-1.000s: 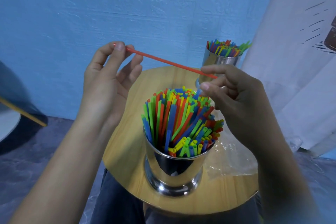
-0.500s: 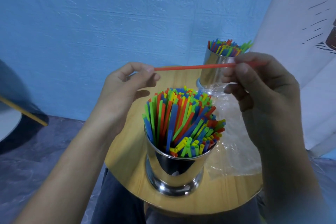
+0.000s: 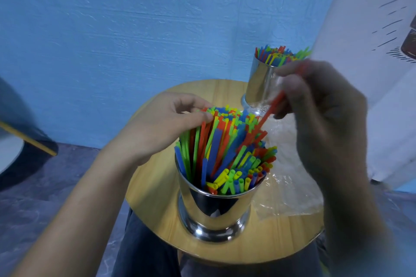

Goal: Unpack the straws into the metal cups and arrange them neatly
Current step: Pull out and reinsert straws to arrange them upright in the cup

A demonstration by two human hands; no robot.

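The right hand [image 3: 322,114], blurred, pinches a single thin red plastic straw [image 3: 270,110] between thumb and curled fingers; the straw slants down and left, its lower end among the bundle of red, green, blue and yellow straws [image 3: 225,146] standing in the near shiny metal cup [image 3: 213,209]. The left hand [image 3: 162,128] is loosely curled, thumb and fingertips touching the straw tops at the bundle's left edge; whether it pinches any, I cannot tell. A second straw-filled metal cup [image 3: 258,83] stands at the far edge of the round wooden tabletop [image 3: 157,198], with a clear plastic wrapper [image 3: 286,186] lying between the cups
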